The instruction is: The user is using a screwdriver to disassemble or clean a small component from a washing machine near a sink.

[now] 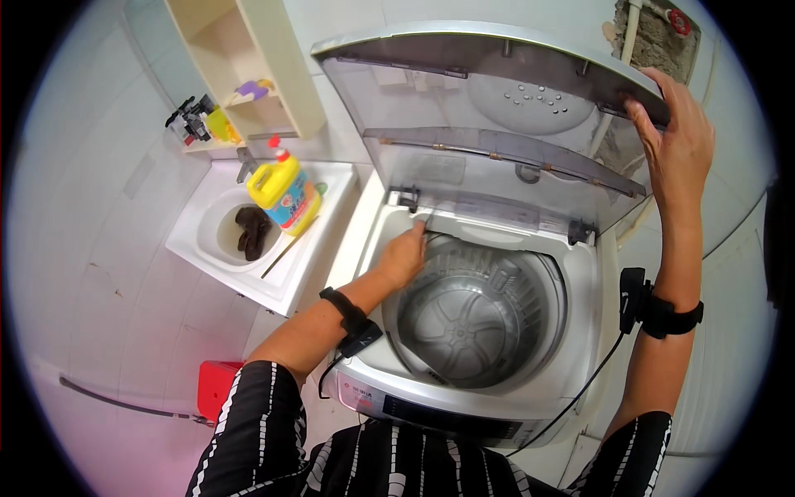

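The raised grey plastic lid (497, 103) of the white top-loading washing machine (585, 331) extends leftward from the right hand (677, 137), which clasps its upper right corner. The left hand (404, 255) is at the round metallic drum (472, 327), rear left; grip undetermined.

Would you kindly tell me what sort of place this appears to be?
Probably a home bathroom or laundry corner: an open top-loading washing machine stands near a white sink with a yellow bottle on its edge.
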The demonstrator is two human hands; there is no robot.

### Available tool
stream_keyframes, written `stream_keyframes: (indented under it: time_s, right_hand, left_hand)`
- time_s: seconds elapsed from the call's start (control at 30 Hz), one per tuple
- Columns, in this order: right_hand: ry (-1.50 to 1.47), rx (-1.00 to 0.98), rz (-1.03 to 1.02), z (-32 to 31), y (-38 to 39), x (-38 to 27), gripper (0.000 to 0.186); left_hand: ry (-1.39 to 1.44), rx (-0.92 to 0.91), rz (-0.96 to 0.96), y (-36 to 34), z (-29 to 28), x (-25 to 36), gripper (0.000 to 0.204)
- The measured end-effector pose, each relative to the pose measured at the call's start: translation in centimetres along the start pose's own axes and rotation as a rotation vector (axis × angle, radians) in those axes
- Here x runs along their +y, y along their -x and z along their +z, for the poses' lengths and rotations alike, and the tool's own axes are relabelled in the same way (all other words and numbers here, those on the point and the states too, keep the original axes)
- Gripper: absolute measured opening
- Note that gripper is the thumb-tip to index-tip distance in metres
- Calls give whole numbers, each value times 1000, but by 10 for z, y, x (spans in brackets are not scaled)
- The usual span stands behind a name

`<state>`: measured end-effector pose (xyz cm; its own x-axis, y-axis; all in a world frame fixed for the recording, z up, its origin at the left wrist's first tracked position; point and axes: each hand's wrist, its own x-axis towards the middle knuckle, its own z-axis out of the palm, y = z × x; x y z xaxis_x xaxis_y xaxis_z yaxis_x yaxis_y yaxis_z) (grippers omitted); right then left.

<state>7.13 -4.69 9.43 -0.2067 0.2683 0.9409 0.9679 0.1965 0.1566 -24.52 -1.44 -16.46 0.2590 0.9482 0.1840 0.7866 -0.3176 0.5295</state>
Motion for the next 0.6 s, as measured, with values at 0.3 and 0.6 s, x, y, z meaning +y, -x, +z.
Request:
stream_keyframes:
  time_s: [0.3,0.6]
  right_hand:
    - [-38,13,-11,0,0,3,34]
    - [-5,43,-21,2,3,0,34]
  left_hand:
    - [41,-10,22,-3,12,20,27]
    - [110,128,-15,1,24,14,28]
